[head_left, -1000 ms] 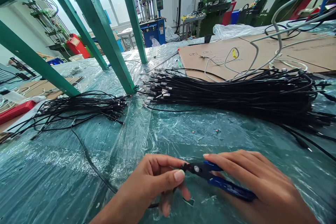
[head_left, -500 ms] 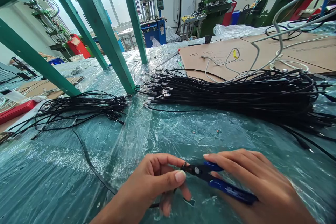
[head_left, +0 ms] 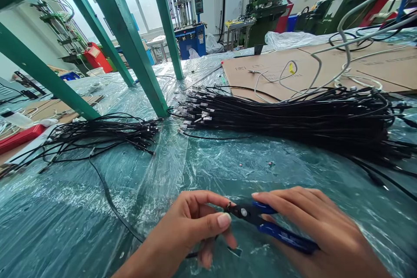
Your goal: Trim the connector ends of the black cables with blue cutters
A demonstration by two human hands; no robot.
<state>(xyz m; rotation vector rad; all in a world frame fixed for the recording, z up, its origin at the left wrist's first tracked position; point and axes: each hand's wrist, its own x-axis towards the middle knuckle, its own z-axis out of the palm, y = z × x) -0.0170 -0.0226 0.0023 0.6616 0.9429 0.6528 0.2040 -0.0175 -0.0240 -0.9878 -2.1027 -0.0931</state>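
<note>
My left hand (head_left: 192, 226) pinches the end of a black cable (head_left: 112, 202) between thumb and forefinger; the cable runs from under the hand to the left, up towards a small heap. My right hand (head_left: 312, 226) is closed round blue-handled pliers (head_left: 286, 238). The dark jaws of the pliers meet the small cable end at my left fingertips. What exactly lies between the jaws is too small to tell.
A large bundle of black cables (head_left: 286, 117) lies behind my hands, a smaller heap (head_left: 104, 132) at left. Green posts (head_left: 130, 43) rise from the film-covered table (head_left: 163, 169). Cardboard (head_left: 260, 67) with pale cables lies at back right. A red object (head_left: 22, 137) sits far left.
</note>
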